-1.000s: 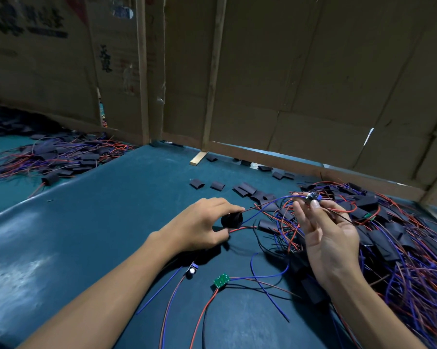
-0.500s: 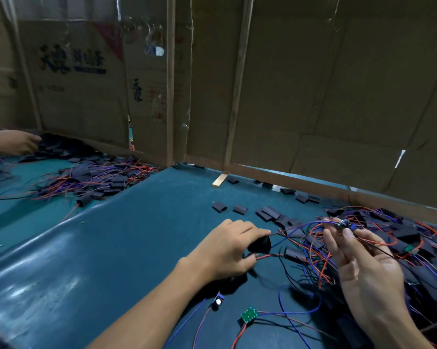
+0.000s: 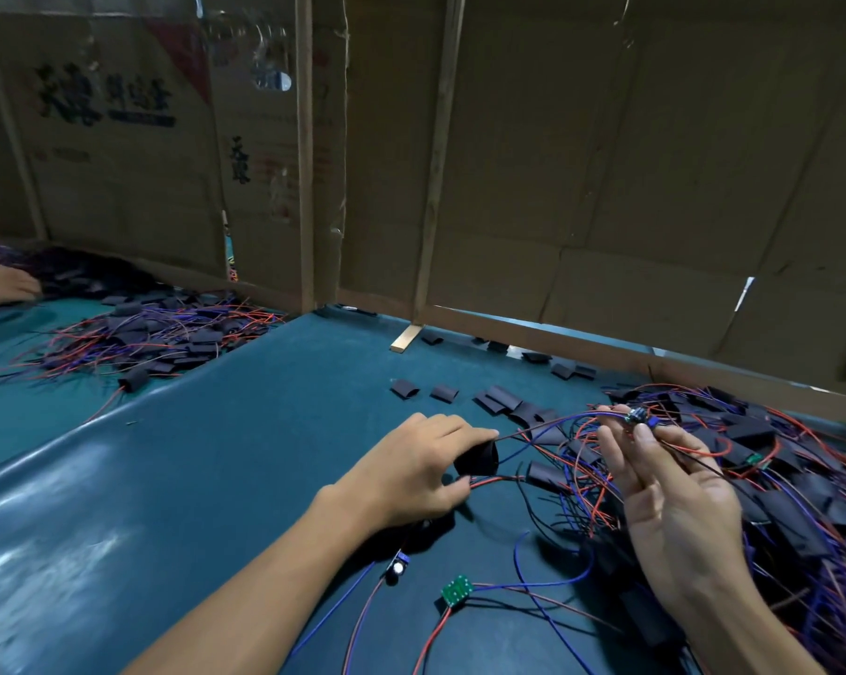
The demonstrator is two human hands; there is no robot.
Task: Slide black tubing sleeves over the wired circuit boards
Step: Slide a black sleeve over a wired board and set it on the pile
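Left hand [image 3: 413, 472] grip: fingers curled round 1 black sleeve [image 3: 479, 459], mouth facing right, red and blue wires [image 3: 547, 430] running at or into it; can't tell if they're threaded. Right hand [image 3: 669, 489] grip: fingertips pinching a small board [image 3: 636, 415] raised above the worktop [image 3: 216, 470], palm up, other fingers loosely spread.

Risks, as I judge them:
- wires are slack and cross the pile [image 3: 776, 479] on the right; pulling could snag neighbours and drag them along
- sleeve looks soft and flattens easily, so squeezing may close the mouth and the board corners catch
- board held by tips only, could twist or slip

Sleeve: matte black, short, opening rounded. Spare sleeves [image 3: 501, 399] lie just behind the hands. 1 bare green board [image 3: 456, 589] sits near the front edge, unsleeved.
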